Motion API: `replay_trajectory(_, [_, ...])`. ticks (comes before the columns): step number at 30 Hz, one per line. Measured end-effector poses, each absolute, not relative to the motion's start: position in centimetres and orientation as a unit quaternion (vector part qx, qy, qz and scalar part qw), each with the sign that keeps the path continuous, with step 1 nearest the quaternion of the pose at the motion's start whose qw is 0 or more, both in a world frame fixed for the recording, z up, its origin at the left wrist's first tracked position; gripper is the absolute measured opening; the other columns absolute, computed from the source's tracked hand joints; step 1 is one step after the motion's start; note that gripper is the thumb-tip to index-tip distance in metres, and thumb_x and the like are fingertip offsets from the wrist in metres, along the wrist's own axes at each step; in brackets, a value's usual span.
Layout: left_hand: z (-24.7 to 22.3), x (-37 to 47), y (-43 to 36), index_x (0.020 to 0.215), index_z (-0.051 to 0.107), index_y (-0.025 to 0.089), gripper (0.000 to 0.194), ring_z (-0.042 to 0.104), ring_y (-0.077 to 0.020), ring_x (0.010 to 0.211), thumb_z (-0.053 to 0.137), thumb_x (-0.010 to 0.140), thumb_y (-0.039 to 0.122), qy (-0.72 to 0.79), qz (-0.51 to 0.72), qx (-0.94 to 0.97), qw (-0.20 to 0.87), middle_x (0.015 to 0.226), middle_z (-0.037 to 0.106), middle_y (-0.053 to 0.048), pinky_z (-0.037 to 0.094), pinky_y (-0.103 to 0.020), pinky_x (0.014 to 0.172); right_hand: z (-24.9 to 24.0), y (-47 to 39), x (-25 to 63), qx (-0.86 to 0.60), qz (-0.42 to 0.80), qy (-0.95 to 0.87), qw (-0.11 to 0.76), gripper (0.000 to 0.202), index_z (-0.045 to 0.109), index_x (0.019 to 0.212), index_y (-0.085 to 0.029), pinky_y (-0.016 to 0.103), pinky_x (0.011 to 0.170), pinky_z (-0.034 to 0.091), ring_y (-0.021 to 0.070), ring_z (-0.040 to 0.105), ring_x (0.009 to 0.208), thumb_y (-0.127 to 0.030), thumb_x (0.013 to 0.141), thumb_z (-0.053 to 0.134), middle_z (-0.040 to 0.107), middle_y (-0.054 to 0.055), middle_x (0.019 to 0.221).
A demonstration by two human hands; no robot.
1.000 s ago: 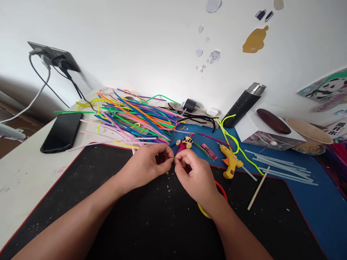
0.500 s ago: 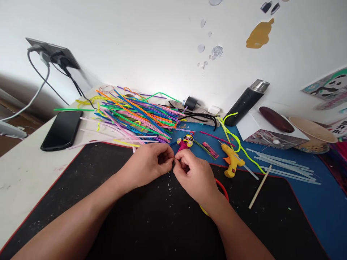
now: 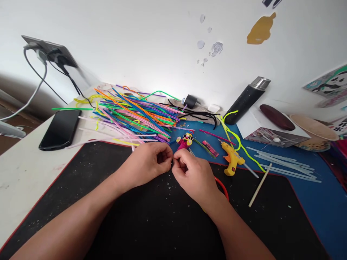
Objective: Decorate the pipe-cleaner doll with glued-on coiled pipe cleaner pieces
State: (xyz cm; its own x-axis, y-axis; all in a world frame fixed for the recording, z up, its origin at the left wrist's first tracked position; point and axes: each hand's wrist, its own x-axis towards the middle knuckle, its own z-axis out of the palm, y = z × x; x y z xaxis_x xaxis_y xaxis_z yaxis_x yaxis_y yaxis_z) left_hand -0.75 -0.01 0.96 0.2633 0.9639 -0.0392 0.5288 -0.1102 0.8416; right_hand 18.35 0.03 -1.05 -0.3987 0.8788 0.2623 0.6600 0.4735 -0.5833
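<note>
My left hand (image 3: 153,161) and my right hand (image 3: 193,172) meet fingertip to fingertip over the black mat (image 3: 151,224). Both are closed in a pinch on something tiny between them, too small to make out. Just beyond my right hand lies a small figure (image 3: 185,141) with a pink body, a yellow and black face and a blue and red top; its lower part is hidden. Behind my left hand is a heap of colorful pipe cleaners (image 3: 138,115). A red ring (image 3: 222,187) is partly covered by my right wrist.
Right of my hands lie a yellow glue gun (image 3: 231,159), a pink cutter (image 3: 210,148), a wooden stick (image 3: 260,186) and glue sticks (image 3: 287,164). A black flask (image 3: 245,101) leans by a white box (image 3: 273,133). A phone (image 3: 60,130) lies at left.
The view has shifted slightly. My fingertips have drawn a little closer together, and less of the yellow part near my right wrist shows.
</note>
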Motion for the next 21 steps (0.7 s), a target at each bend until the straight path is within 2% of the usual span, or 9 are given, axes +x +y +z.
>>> replay_trajectory(8, [0.71,-1.03,0.3,0.083,0.07,0.019,0.011,0.053,-0.0134,0.066,0.068,0.083,0.03,0.537,0.287,0.639,0.47,0.073,0.064,0.002,0.04,-0.023,0.057,-0.84,0.03,18.42,-0.48,0.241,-0.797,0.277,0.009,0.056,0.087,-0.025,0.028,0.054,0.027,0.0127,0.045,0.05,-0.02,0.094,0.056,0.054,-0.006,0.06])
replay_trajectory(14, [1.06,-1.16,0.46,0.084,0.07,0.018,0.014,0.051,-0.0128,0.065,0.07,0.083,0.032,0.524,0.311,0.617,0.497,0.072,0.06,0.003,0.038,-0.023,0.057,-0.54,0.22,18.58,-0.481,0.309,-0.766,0.294,0.006,0.061,0.094,-0.025,0.027,0.055,0.035,0.0135,0.054,0.056,-0.024,0.098,0.058,0.059,-0.005,0.065])
replay_trajectory(21, [0.98,-1.25,0.46,0.085,0.07,0.018,0.017,0.049,-0.0124,0.064,0.071,0.083,0.034,0.525,0.321,0.603,0.508,0.07,0.059,0.004,0.037,-0.023,0.057,-0.83,0.21,18.62,-0.479,0.283,-0.768,0.317,0.011,0.067,0.106,-0.022,0.027,0.055,0.037,0.0131,0.055,0.054,-0.024,0.099,0.058,0.062,-0.005,0.066])
